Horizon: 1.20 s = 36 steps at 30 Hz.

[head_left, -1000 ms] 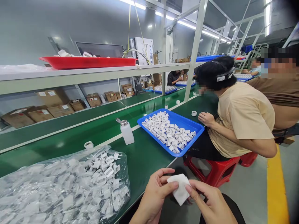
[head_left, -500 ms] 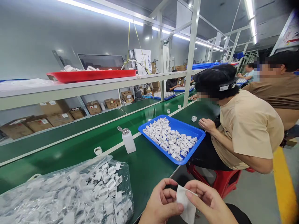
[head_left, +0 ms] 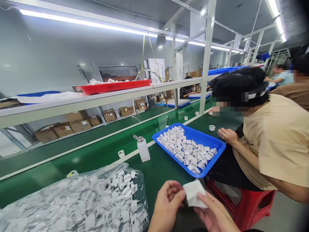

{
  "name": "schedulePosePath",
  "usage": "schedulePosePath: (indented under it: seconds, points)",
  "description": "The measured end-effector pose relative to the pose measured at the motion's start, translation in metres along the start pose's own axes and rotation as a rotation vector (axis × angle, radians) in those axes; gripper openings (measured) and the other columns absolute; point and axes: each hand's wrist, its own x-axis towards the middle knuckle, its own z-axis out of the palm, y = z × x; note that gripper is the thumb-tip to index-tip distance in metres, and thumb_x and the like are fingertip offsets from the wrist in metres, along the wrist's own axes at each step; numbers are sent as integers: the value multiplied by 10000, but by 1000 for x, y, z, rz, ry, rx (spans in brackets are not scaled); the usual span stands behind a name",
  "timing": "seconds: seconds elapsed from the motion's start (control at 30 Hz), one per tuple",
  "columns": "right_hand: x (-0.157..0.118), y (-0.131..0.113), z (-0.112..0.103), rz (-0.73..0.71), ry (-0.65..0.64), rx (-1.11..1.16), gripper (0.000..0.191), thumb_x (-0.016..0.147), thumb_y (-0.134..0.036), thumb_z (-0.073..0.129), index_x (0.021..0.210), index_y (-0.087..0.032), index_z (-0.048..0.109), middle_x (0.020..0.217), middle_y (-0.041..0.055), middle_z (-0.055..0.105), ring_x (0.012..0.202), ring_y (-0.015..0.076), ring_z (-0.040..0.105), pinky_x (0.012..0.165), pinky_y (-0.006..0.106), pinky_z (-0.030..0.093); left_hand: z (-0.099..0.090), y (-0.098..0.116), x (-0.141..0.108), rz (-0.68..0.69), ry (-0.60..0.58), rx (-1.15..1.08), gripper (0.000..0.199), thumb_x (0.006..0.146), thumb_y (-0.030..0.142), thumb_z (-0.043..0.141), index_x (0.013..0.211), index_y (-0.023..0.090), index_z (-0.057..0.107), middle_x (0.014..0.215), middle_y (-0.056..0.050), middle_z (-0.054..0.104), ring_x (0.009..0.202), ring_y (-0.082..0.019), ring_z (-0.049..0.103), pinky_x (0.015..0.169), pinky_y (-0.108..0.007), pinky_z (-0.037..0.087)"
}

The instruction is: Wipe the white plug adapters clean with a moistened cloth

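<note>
By the green bench (head_left: 158, 170), cloth (head_left: 193, 192) slants down rightward.

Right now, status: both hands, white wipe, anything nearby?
Right hand pinching white wipe; left hand at its left edge. Blue tray of white parts beyond; filled plastic bag to the left.

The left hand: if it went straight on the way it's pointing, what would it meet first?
Likely the white wipe in the right hand, just ahead of the left hand; depth is unclear, so they may touch.
</note>
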Motion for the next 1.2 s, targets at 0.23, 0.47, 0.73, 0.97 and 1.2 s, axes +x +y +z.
schedulePosePath:
  seconds: [0.23, 0.47, 0.73, 0.97, 1.2]
  points:
    - [54, -26, 20, -276, 208, -475, 422, 651, -477, 848, 951, -187, 793, 944, 53, 801, 995, 295, 704, 873, 331, 528, -13, 28, 135, 276, 908, 327, 663, 897, 304, 653, 1463, 146, 347, 1547, -258, 323, 1432, -415, 345, 1095, -627, 366]
    - [60, -31, 19, -287, 233, -316, 494, 599, -465, 862, 983, -165, 775, 979, 62, 806, 973, 306, 711, 751, 321, 563, -61, 25, 181, 339, 951, 514, 395, 947, 351, 648, 1301, 189, 581, 1325, -101, 609, 1122, -262, 636, 932, -489, 555]
    - [93, -35, 30, -246, 109, -52, 280, 819, -383, 739, 992, -164, 759, 1031, 44, 782, 1051, 237, 685, 878, 322, 545, -78, 41, 188, 518, 727, 876, 328, 947, 359, 647, 1212, 168, 619, 1171, -76, 673, 986, -217, 677, 849, -428, 582]
    - [153, -38, 77, -140, 48, 108, 255, 960, -352, 635, 1124, -157, 652, 1124, 64, 689, 946, 191, 685, 816, 395, 591, -68, 81, 179, 932, 369, 1265, 553, 777, 112, 655, 1324, 161, 592, 1348, -127, 652, 1296, -303, 557, 1138, -504, 389]
    - [159, -36, 97, -61, 38, 184, 273, 960, -350, 635, 1157, -160, 636, 1113, 61, 682, 904, 179, 683, 769, 367, 598, -65, 111, 166, 1096, 198, 1542, 721, 722, -10, 550, 1420, 168, 529, 1424, -133, 619, 1392, -338, 474, 1193, -595, 257]
